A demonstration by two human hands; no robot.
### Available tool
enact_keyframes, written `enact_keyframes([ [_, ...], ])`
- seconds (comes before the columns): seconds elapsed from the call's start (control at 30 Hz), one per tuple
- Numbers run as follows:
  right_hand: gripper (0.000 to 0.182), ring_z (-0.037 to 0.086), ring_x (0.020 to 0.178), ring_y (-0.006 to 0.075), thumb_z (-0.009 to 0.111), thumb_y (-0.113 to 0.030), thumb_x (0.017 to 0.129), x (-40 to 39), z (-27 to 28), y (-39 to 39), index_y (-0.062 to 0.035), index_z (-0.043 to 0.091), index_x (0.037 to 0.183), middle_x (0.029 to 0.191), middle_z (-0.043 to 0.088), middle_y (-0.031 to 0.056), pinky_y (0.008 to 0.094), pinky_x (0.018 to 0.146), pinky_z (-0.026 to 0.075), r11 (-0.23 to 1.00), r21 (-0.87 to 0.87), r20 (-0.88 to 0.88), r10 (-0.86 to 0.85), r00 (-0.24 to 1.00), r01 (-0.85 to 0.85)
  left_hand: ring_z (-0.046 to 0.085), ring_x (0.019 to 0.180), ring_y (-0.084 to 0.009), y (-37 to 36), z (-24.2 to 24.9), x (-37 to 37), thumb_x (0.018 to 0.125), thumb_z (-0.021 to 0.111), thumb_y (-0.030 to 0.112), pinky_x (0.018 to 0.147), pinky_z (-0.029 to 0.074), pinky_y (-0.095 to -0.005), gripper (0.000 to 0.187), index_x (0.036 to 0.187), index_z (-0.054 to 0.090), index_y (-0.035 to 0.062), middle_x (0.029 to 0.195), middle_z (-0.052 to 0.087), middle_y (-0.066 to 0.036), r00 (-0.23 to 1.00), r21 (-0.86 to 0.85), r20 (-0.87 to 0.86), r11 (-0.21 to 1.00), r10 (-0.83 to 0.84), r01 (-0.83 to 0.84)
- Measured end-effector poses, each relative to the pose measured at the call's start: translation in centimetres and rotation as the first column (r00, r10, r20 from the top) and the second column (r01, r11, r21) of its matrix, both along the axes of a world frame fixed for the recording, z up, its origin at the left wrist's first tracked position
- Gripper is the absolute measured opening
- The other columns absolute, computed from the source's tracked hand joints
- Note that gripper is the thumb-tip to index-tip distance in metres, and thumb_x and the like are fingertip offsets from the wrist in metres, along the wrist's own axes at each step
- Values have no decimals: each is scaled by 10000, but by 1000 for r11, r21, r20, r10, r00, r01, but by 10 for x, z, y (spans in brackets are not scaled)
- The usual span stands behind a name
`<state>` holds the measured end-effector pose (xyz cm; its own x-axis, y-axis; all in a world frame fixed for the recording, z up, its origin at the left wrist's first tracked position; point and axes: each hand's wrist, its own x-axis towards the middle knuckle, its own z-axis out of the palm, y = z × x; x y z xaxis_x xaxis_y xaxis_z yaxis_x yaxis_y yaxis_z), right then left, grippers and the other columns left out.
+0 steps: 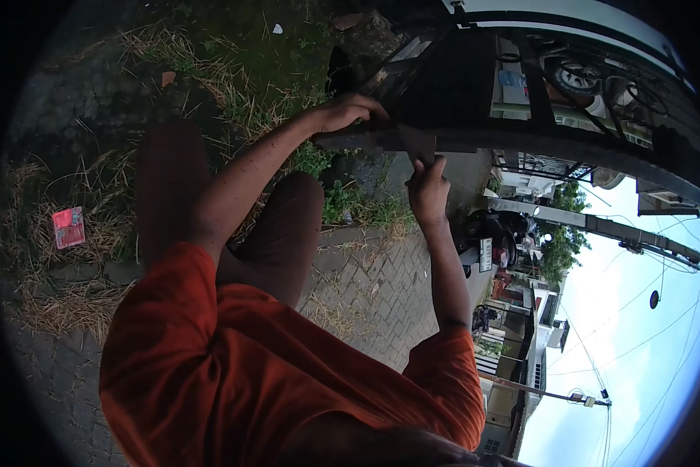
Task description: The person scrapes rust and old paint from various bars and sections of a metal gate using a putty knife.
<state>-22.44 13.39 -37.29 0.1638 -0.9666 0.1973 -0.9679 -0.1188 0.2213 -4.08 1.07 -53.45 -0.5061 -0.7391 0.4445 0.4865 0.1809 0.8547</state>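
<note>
While crouching with a bent knee (pixel 299 202) at the grassy edge of the block paving (pixel 381 292), reaching both bare arms out toward a dark frame (pixel 599 153). Gripping one end of a dark flat piece (pixel 418 145) in the right hand (pixel 429 191), folding the fingers into a fist and pressing the thumb near the end of the piece. Bringing the left hand (pixel 338 114) to the other end, curling its fingers there, but leaving unclear from this angle whether pinching the piece or only touching it. Holding the dark flat piece between the two hands, beside the long bar of the dark frame, toward the bar's end nearest the green weeds (pixel 315 159); losing its material and exact outline in shadow. Wearing an orange-red T-shirt (pixel 272 362) and dark brown trousers. Viewing the scene turned on its side, with pale sky (pixel 630 327) filling the right. Facing a wheel (pixel 579 75) through an opening in the dark frame. Seeing a parked motorcycle (pixel 501 237) with a white number plate (pixel 485 254) beyond the paving's far edge, near a grey utility pole (pixel 571 216). Spotting a pinkish-red packet (pixel 68 227) among dry grass (pixel 73 307), well apart from both hands.
</note>
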Motion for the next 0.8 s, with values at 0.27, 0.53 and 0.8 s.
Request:
enact_keyframes([
  [0.27, 259, 598, 630, 494, 542, -226, 965, -5, -107, 5, -62, 348, 1016, 656, 606, 254, 570, 505, 444, 998, 58, -30, 41, 999, -39, 602, 1001, -168, -10, 46, 21, 977, 441, 249, 864, 463, -332, 334, 1116, 701, 93, 1031, 682, -55, 923, -33, 115, 930, 368, -367],
  [0.53, 158, 614, 630, 461, 528, -157, 964, 17, -102, 14, -76, 393, 969, 678, 614, 233, 554, 519, 462, 984, -102, 2, 147, 989, -146, 602, 1054, -334, 4, 192, -19, 924, 553, 472, 864, 466, -420, 559, 1122, 575, -50, 1108, 591, -209, 914, -567, -65, 739, 401, -365],
  [0.8, 224, 605, 661, 491, 523, -206, 966, 23, -94, 5, -72, 345, 959, 651, 589, 267, 576, 521, 453, 985, -165, 200, 82, 976, -49, 669, 900, -340, -9, 207, -29, 830, 686, 504, 780, 492, -437, 653, 1155, 558, -49, 863, 662, -217, 907, -639, -71, 679, 414, -360],
])
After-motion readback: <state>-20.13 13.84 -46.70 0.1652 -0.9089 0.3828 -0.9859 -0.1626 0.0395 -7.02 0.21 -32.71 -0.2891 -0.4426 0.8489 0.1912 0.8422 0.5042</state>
